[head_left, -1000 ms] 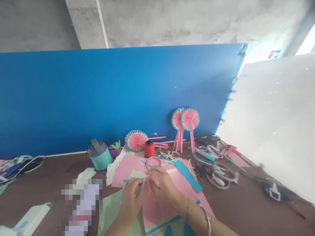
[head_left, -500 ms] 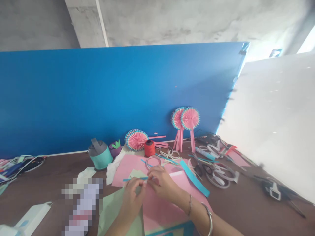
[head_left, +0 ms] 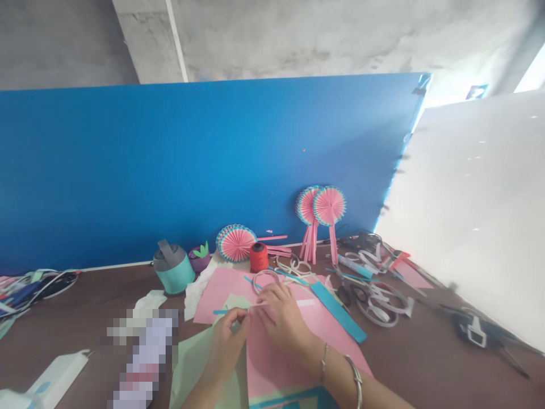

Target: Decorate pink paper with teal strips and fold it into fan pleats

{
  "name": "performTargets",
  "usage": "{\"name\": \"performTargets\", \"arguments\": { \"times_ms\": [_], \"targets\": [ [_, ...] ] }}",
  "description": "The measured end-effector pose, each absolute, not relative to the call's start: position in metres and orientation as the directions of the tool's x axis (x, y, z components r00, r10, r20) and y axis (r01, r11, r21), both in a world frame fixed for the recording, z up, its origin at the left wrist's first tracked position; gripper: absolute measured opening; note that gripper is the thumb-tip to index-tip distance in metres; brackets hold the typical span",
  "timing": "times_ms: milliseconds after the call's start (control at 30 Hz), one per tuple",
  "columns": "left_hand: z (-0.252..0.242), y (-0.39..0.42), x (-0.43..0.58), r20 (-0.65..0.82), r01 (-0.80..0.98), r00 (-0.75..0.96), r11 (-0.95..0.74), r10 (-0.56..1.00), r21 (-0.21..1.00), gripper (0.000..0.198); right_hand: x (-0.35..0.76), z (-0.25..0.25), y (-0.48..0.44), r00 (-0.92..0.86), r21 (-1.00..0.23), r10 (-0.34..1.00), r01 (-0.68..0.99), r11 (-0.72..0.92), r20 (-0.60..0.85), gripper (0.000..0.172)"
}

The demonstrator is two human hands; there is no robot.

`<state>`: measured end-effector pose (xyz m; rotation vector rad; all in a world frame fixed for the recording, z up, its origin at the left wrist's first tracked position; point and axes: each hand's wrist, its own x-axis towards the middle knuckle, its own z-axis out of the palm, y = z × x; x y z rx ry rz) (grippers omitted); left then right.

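My left hand [head_left: 230, 338] pinches the end of a thin white strip [head_left: 305, 303] between thumb and fingertips. The strip runs rightward under my right hand [head_left: 281, 318], whose fingers and thumb close over it above a pink paper sheet [head_left: 289, 363]. My fingers hide the middle of the strip, and its exact material cannot be made out. A narrow blue strip [head_left: 219, 312] sticks out left of my left fingertips. Under my left forearm lies a pale green sheet [head_left: 191, 363]. A wide teal paper strip [head_left: 338, 312] rests at the right edge of the pink sheet.
Behind my hands stand a red thread spool [head_left: 259, 258] and a tape roll [head_left: 264, 279]. Pleated pink paper rosettes [head_left: 329, 205] lean against the blue partition [head_left: 213, 165]. Scissors [head_left: 343, 292] and paper scraps [head_left: 385, 304] lie right; a teal-grey container [head_left: 174, 272] stands left.
My right hand has turned flatter and closed further over the white strip, near the left fingertips. The teal paper strip has shifted slightly and looks flatter. My left hand has barely moved.
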<state>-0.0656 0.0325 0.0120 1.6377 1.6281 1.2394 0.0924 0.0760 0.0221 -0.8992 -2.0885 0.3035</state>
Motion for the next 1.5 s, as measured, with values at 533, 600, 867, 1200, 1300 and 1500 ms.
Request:
{"name": "performTargets", "arguments": {
  "times_ms": [533,600,867,1200,1300,1500],
  "targets": [
    [0.005,0.032,-0.068,0.363,0.619,-0.074,-0.242,0.929,0.748,0.025,0.088,0.019,0.07,-0.494,-0.312,0.6,0.546,0.777,0.629,0.015],
    [0.005,0.032,-0.068,0.374,0.623,-0.069,-0.253,0.925,0.74,0.024,0.088,0.02,0.071,-0.496,-0.311,0.593,0.538,0.783,0.634,0.015],
    [0.012,0.029,-0.066,0.386,0.627,-0.066,-0.262,0.92,0.734,0.024,0.091,0.025,0.071,-0.514,-0.322,0.592,0.522,0.79,0.621,0.015],
    [0.006,0.031,-0.067,0.382,0.646,-0.041,-0.267,0.923,0.715,0.022,0.093,0.031,0.07,-0.559,-0.273,0.574,0.531,0.802,0.598,0.015],
    [0.004,0.031,-0.068,0.382,0.647,-0.038,-0.268,0.923,0.714,0.022,0.092,0.029,0.07,-0.558,-0.268,0.576,0.539,0.799,0.597,0.014],
    [0.008,0.03,-0.066,0.384,0.661,-0.039,-0.265,0.923,0.702,0.026,0.091,0.023,0.074,-0.535,-0.307,0.597,0.535,0.787,0.597,0.011]
  ]
}}
